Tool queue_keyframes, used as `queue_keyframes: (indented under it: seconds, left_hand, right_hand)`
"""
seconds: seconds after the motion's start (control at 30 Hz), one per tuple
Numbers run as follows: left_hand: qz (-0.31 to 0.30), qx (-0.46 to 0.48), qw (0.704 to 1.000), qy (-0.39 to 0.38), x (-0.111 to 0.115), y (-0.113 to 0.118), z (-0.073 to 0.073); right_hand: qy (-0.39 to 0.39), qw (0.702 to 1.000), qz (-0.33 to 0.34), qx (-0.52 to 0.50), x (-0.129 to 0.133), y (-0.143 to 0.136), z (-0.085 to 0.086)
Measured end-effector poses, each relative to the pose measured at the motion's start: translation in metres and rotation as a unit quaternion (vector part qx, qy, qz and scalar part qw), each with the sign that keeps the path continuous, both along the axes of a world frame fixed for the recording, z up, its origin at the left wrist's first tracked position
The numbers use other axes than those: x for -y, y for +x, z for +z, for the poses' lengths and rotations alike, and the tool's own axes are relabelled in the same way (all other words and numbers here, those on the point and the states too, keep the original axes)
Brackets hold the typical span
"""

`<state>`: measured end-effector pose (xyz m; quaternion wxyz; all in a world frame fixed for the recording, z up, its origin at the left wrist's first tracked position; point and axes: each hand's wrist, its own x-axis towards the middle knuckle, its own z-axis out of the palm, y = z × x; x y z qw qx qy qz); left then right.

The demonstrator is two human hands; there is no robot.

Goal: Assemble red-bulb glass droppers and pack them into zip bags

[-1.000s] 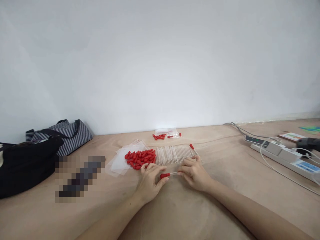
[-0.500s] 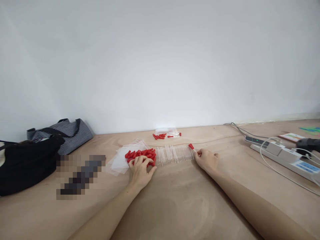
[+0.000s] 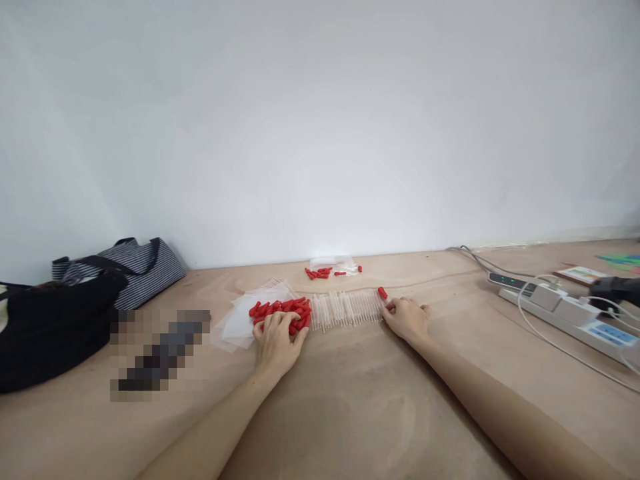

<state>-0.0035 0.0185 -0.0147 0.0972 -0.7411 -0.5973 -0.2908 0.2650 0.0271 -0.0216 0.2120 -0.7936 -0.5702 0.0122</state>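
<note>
The left hand [image 3: 280, 343] is now on the near side of the pile of red rubber dropper bulbs [image 3: 303, 309], fingers bent down over it and thumb at the right edge. A second ago it was lower and further right, its thumb and fingers around the bulb of a dropper whose stem the right hand [image 3: 407, 319] had by the other end. That dropper is gone from between the hands, and bare wood shows there. Whether the left fingers have closed on a bulb cannot be told, as the pile and the hand hide the tips.

The right hand has gone out to the right end of the row of clear dropper tubes [image 3: 345, 309], slightly further left than half a second ago. Its thumb and fingers are drawn narrowly together just below a red-bulbed dropper [image 3: 383, 293]; the fingers cover most of the stem, so I cannot tell what they grip.

The row lies side by side, right of the pile, on the wooden tabletop [image 3: 350, 400]. Flat clear bags [image 3: 240, 321] extend left from the pile. The small scatter of red bulbs [image 3: 320, 273] near the wall has stayed put
</note>
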Motion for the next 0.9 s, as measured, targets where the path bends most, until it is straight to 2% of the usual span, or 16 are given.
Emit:
queue_keyframes:
  seconds: [0.17, 0.27, 0.4, 0.57, 0.63, 0.73, 0.9]
  left_hand:
    - [0.044, -0.012, 0.999, 0.004, -0.008, -0.004, 0.003]
    - [0.061, -0.015, 0.998, -0.008, -0.013, -0.008, 0.005]
    - [0.049, 0.005, 0.999, -0.011, -0.015, -0.011, 0.005]
    - [0.025, 0.051, 0.998, 0.032, -0.011, -0.008, 0.006]
    - [0.005, 0.059, 0.997, 0.054, -0.007, -0.007, 0.008]
    - [-0.056, 0.045, 0.993, 0.089, 0.001, -0.004, 0.01]
    - [-0.176, -0.052, 0.971, 0.151, 0.019, 0.0, 0.02]
  right_hand:
    - [-0.072, 0.997, -0.012, -0.021, -0.009, -0.002, 0.006]
    - [-0.087, 0.996, -0.015, -0.03, -0.013, -0.002, 0.007]
    - [-0.094, 0.995, -0.017, -0.04, -0.016, -0.001, 0.007]
    - [-0.096, 0.994, -0.016, -0.046, -0.016, -0.002, 0.007]
    - [-0.095, 0.994, -0.012, -0.048, -0.016, -0.002, 0.007]
    - [-0.091, 0.995, -0.005, -0.05, -0.015, -0.001, 0.007]
    - [-0.078, 0.995, 0.04, -0.048, -0.006, 0.001, 0.016]
